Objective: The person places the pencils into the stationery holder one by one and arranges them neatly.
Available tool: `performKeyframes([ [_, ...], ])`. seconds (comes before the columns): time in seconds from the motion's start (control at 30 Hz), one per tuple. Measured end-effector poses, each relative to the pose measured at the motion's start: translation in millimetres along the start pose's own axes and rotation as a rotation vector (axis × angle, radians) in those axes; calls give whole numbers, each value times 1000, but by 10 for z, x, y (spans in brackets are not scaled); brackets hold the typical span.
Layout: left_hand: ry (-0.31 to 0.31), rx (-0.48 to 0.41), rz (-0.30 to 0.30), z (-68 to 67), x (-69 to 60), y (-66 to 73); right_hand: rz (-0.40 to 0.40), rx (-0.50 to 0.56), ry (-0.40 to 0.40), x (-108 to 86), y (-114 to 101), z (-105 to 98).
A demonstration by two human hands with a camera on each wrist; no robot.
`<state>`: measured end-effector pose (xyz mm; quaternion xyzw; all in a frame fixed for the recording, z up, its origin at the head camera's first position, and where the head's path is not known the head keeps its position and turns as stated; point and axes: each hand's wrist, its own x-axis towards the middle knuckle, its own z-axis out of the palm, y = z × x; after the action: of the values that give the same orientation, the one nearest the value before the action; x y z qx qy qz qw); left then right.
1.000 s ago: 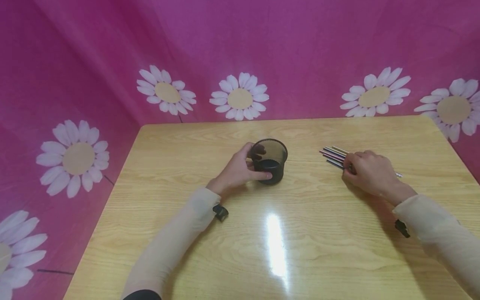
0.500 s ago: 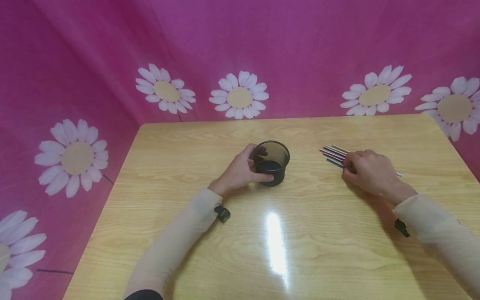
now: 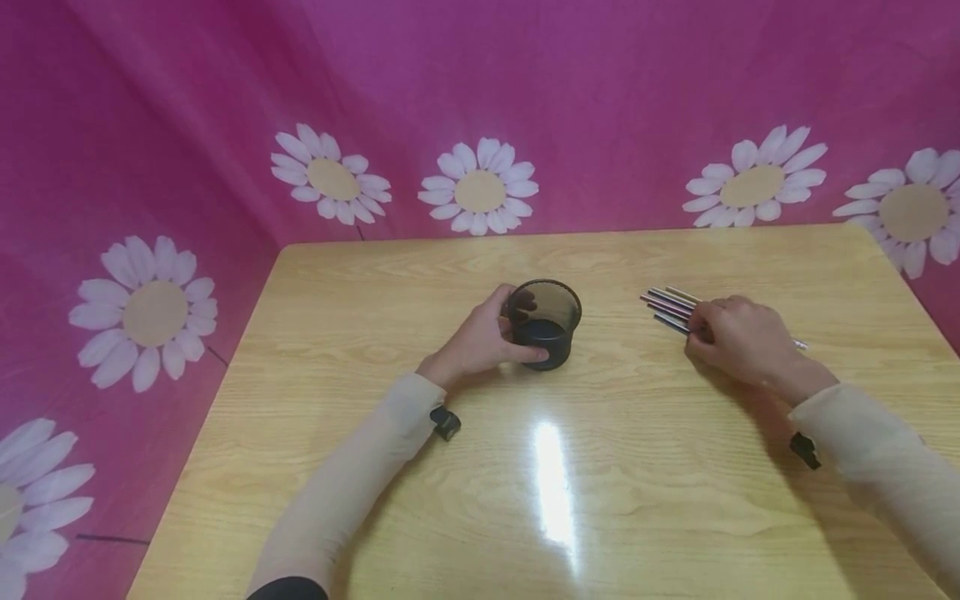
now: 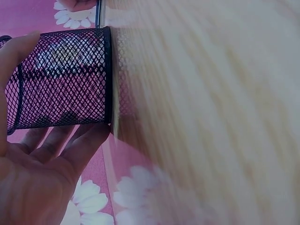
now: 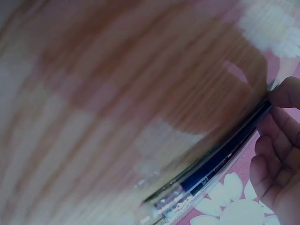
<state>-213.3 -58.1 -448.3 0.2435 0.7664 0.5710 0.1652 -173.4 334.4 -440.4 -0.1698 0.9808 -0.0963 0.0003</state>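
A black mesh pencil cup [image 3: 557, 353] stands upright on the table with its mouth up. My left hand [image 3: 480, 337] holds it from the left side, thumb across the near wall and fingers behind it. The left wrist view shows the mesh wall [image 4: 65, 79] close up, its base at the table surface. To the right, several pencils [image 3: 667, 310] lie side by side in a loose bundle on the table. My right hand [image 3: 746, 343] grips them around the middle, thumb on one side and curled fingers on the other. The hand hides their middle part; both ends stick out.
The wooden table [image 3: 450, 517] carries a bright light reflection near its middle. A pink cloth [image 3: 600, 108] with large white daisies hangs behind the table and along its left side. Each wrist wears a small black device, such as the left one [image 3: 446, 423].
My left hand and the cup have shifted very slightly to the right. The right hand stays on the pencils, with no clear movement.
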Motion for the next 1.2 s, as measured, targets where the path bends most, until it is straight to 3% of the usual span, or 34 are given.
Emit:
performKeyframes([
  [0.17, -2, -3, 9, 1, 11, -9, -11, 12, 7, -14, -6, -13],
  [0.43, -14, -25, 19, -7, 14, -18, -6, 58, 83, -17, -53, -122],
  [0.73, -33, -64, 21, -13, 13, 3, -47, 113, 239, 50, -114, -320],
  [1.2, -34, -49, 16, -14, 12, 15, -53, 252, 382, 128, -373, -505],
])
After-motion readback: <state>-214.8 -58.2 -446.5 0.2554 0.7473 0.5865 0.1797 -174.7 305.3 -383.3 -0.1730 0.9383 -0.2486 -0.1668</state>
